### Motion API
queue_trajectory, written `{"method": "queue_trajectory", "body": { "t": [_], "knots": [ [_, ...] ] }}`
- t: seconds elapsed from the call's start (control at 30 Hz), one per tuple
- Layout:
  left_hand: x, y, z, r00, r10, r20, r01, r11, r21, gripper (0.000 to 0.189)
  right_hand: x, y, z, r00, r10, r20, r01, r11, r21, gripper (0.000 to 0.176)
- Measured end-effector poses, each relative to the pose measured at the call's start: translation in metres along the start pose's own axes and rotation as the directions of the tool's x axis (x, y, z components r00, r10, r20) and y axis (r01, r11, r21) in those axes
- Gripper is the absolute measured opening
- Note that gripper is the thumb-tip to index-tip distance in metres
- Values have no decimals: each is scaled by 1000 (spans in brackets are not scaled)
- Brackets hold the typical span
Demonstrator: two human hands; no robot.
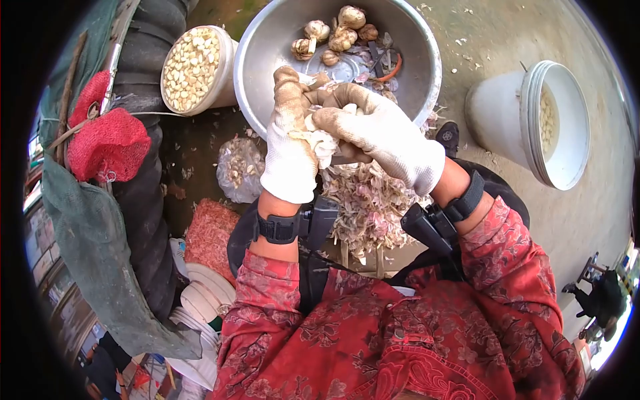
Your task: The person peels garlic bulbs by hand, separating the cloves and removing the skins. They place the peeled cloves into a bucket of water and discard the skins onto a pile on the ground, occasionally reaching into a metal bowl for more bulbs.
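Both my hands wear white knit gloves with stained tan fingers and meet over the near rim of a metal basin (251, 100). My left hand (291, 143) is closed around a garlic bulb (325, 144), whose pale, papery skin shows below the fingers. From the other side, my right hand (383, 130) pinches the garlic with thumb and forefinger; a bare white clove (350, 109) shows at its fingertips. The fingers hide much of the bulb. Several whole garlic bulbs (343, 38) and loose skins lie in the basin.
A white bucket (227, 73) of peeled cloves stands left of the basin; another bucket (497, 107) with cloves tilts at the right. Garlic skins (363, 213) pile up below my hands. A plastic bag (240, 170) and a red mesh sack (208, 233) lie left.
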State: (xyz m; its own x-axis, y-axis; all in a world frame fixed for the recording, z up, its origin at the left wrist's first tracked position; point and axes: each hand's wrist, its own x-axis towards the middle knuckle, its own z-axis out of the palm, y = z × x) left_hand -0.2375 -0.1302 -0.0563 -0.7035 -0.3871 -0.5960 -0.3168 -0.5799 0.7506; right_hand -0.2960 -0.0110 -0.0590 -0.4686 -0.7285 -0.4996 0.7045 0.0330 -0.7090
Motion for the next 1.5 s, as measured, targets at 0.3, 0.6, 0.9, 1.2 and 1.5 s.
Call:
{"method": "queue_trajectory", "body": {
  "t": [0.3,0.6,0.9,1.2,1.5],
  "knots": [
    [3,-1,-6,997,77,14,-78,997,18,54,6,0,-11,981,-1,194,-42,975,219,20],
    [10,2,-15,997,-71,-13,68,987,-144,51,9,7,-15,963,-13,268,-78,943,325,20],
    [4,11,-12,996,67,-54,-73,991,-113,49,7,4,-25,979,-17,202,-90,857,507,29],
    [5,5,-26,998,64,22,-57,964,-261,47,-6,2,-66,993,-28,111,-51,760,648,41],
    [-13,-14,-26,995,52,81,-37,985,-170,47,-123,-70,-166,890,-295,-347,437,771,464,44]
  ]
}}
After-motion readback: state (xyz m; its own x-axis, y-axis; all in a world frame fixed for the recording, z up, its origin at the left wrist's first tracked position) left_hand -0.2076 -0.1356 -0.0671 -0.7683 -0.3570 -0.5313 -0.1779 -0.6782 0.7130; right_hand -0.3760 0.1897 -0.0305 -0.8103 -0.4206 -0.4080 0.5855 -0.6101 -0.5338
